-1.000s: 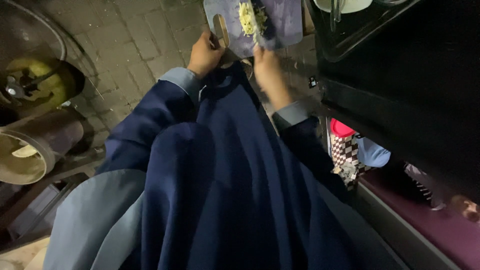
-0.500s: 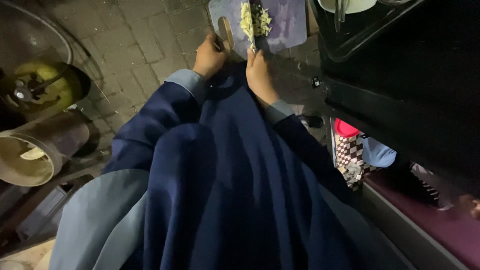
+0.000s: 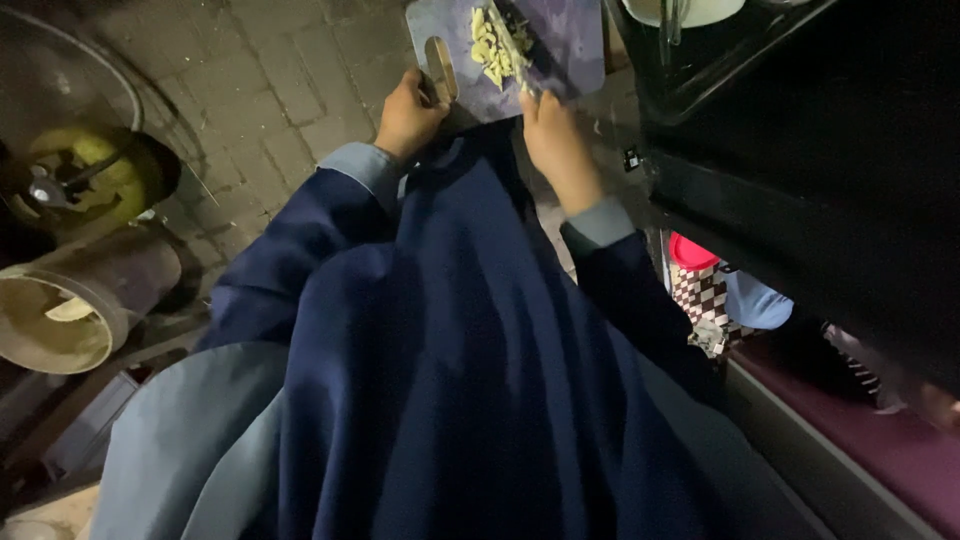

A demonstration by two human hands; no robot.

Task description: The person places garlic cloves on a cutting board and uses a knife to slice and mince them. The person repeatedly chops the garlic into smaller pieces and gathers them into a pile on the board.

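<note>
Right hand [image 3: 556,140] shifted rightward, left hand [image 3: 408,112] gripping cutting board [image 3: 560,50]

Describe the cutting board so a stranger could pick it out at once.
Look to the top middle of the head view, above the dark blue sleeves. There the left hand grips the handle end of a flat purplish cutting board. It alone carries a pile of pale yellow chopped pieces.

A cutting board [image 3: 560,50] sits at twelve o'clock, chopped pieces [image 3: 492,50] on it. The left hand [image 3: 408,112] grips its near edge at eleven; the right hand [image 3: 555,145] at one. A bucket [image 3: 70,310] lies at nine o'clock.
</note>
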